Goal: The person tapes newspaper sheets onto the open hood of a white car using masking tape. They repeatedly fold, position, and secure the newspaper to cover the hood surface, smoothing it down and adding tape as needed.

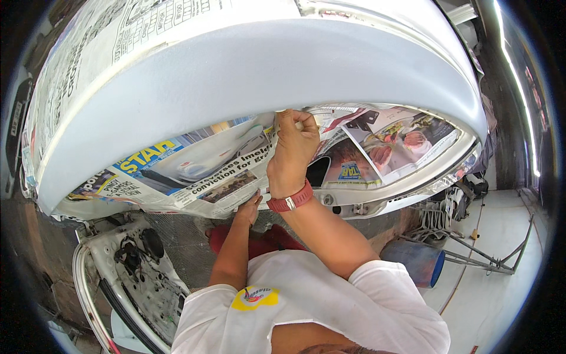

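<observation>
Nearest, the left hand (250,207) reaches up under the lower edge of the newspaper sheets (194,168); whether its fingers are open or closed cannot be told. Just beyond, the right hand (293,154), a red watch (290,200) on its wrist, pinches the paper's upper edge with fingers closed against the underside of the white car panel (253,71). A blue drum (415,259) lies on the floor to the right.

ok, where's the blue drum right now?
In the head view the blue drum lies on its side at lower right on the floor, beside the metal stand and just right of the person's right arm.
</observation>
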A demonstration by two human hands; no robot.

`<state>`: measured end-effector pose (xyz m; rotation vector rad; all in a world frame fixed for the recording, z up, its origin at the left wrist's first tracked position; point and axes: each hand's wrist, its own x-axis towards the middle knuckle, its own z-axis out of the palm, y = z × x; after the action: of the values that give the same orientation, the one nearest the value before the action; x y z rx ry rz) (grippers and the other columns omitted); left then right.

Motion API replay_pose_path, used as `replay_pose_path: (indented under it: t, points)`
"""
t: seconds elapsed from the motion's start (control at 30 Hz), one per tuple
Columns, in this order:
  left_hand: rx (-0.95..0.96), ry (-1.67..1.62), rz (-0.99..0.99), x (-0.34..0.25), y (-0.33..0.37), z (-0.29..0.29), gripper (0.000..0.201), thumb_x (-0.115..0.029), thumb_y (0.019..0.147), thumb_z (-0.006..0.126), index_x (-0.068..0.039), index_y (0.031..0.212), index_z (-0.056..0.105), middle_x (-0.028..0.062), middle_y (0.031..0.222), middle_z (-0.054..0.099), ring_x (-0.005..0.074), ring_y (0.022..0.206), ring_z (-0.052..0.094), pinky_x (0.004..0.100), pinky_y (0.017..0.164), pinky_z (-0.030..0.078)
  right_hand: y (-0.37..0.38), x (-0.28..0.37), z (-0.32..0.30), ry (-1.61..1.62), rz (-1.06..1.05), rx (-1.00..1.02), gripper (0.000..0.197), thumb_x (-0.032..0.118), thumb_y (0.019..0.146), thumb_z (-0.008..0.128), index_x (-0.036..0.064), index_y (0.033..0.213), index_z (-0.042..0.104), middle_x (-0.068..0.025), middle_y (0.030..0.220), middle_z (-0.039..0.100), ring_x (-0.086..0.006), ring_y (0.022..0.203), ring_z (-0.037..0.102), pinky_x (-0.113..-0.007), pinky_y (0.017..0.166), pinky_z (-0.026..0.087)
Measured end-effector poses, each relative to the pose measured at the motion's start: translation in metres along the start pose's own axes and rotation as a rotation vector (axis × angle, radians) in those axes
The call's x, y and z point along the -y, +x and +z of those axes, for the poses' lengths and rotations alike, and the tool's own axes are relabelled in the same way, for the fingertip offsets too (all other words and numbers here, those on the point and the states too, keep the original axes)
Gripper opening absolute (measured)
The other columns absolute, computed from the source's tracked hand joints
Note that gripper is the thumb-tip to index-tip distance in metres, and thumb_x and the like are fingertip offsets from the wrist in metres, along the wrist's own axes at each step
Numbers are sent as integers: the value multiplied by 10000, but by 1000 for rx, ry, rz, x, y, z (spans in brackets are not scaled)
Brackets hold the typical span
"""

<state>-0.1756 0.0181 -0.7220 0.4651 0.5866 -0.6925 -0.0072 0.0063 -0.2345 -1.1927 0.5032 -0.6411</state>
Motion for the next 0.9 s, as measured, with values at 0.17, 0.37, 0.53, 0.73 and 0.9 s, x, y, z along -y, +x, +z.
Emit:
replay_pose_path:
  t: [0.17, 0.37, 0.53, 0.73, 0.9]
  points:
    - [109, 123, -46, -4, 0, -5, 757, -152, 1006, 846, -139, 1649, 448, 73, 1656, 491, 244, 1517, 469, 424, 1297, 440, 7, -14, -8, -89, 78, -108, 327, 248, 961, 917, 55, 950, 654, 0, 879, 617, -97, 809, 526, -274, 735, 455]
    - [4, 142, 7, -24, -48, 44, 811, -245, 1063, 780, -100, 1721, 328, 96, 1742, 395, 264, 1574, 407, 417, 1336, 402, 15, -24, -34, -119, 141, -142, 350, 309, 947, 933, 125, 995, 639, 54, 859, 599, -52, 716, 508, -223, 666, 423]
    - [-17, 206, -73, -33, -49, 47, 930, -363, 1038, 811, -68, 1741, 280, 104, 1772, 350, 288, 1593, 386, 421, 1360, 344, 13, -19, -30, -148, 93, -121, 287, 251, 974, 900, 67, 1008, 683, 14, 917, 631, -101, 851, 555, -271, 778, 470]
    - [-35, 349, -157, -26, -35, 32, 1044, -496, 1005, 824, -63, 1757, 243, 140, 1794, 316, 297, 1621, 376, 485, 1343, 319, -5, 1, -34, -20, 29, 145, 198, 221, 1067, 784, 48, 1155, 742, -2, 1045, 753, -70, 904, 624, -240, 796, 466]
    - [-107, 556, -43, -37, -59, 59, 839, -442, 1056, 768, -66, 1702, 386, 146, 1752, 411, 313, 1584, 442, 475, 1297, 353, -4, -37, -127, -208, 62, 238, 242, 250, 1102, 731, 60, 1253, 734, -25, 1073, 743, -92, 934, 627, -257, 820, 478]
